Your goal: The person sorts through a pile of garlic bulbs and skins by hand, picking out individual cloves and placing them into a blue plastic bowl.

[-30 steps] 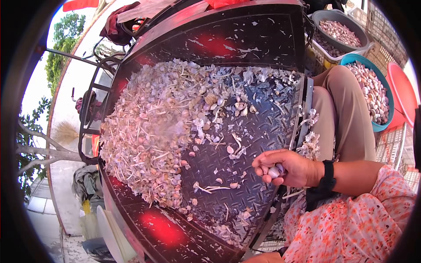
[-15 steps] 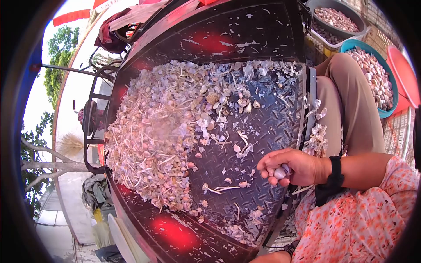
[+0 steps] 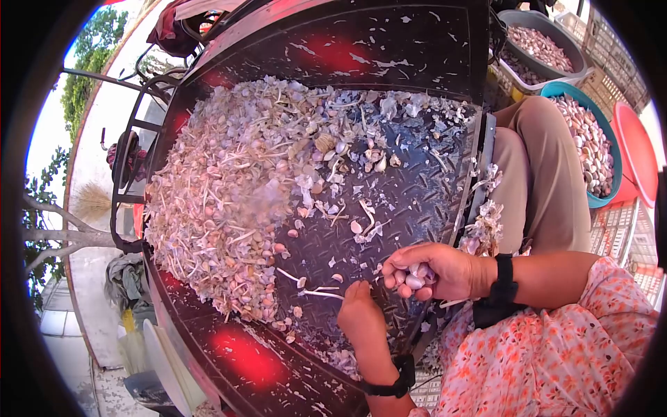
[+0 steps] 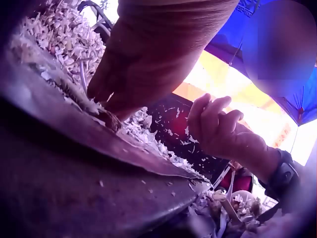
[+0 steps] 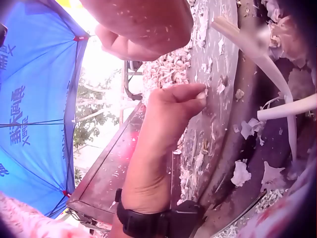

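Garlic cloves [image 3: 415,281] lie in the cupped palm of my right hand [image 3: 438,271], its fingers curled round them above the edge of a dark metal bed. Beside it, my left hand [image 3: 363,316] reaches down to the ridged floor [image 3: 410,229]. In the right wrist view, the left thumb and forefinger pinch a small pale garlic clove [image 5: 202,94], mostly covered by the fingertips. A white garlic stem [image 3: 323,294] lies just past the left fingers. Farther off spreads a big heap of cloves, skins and stems [image 3: 222,187].
A teal basin [image 3: 603,198] of cloves stands beyond the knees, next to a red basin [image 3: 639,149]. Behind them is a grey tub [image 3: 573,48] with more cloves. The bed's raised side wall [image 3: 417,55] bounds the far side. Loose skins [image 3: 490,219] hang over the near edge.
My left hand has come up from the bottom edge onto the bed floor and pinched a clove there. The right hand keeps its cloves and is now close to the left.
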### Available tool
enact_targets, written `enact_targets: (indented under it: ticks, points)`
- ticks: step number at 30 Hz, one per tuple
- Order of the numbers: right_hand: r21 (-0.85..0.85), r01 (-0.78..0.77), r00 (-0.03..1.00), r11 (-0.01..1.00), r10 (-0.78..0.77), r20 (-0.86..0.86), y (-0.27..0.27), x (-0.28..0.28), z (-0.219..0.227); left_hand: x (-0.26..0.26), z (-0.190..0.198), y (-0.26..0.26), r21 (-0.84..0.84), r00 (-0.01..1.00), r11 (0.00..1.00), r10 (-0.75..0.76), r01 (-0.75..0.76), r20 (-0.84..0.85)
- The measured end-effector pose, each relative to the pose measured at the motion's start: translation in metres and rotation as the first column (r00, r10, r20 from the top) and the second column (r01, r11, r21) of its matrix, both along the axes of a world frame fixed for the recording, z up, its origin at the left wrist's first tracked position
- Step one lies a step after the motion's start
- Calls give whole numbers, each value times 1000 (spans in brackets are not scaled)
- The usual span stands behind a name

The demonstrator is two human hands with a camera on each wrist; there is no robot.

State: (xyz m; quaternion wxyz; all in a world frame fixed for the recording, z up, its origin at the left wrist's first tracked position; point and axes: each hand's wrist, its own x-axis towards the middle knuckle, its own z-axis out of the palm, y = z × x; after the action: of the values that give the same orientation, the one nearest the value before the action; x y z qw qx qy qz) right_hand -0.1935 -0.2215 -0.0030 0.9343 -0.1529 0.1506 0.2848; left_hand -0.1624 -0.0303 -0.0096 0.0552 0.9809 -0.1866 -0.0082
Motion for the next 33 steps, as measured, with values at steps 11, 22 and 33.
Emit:
enact_targets:
  ticks: [11,22,33]
  points:
    - [-167,-79,997,983,81,8,11,-8,4,-31,53,-13,-932,928,-15,-98,-363,-360]
    - [66,-280,943,958,262,204,8,-26,38,-48,66,-15,-981,993,196,118,-7,16]
    - [46,-464,367,885,145,919,-6,-49,112,40,0,26,-86,990,995,-47,59,136]
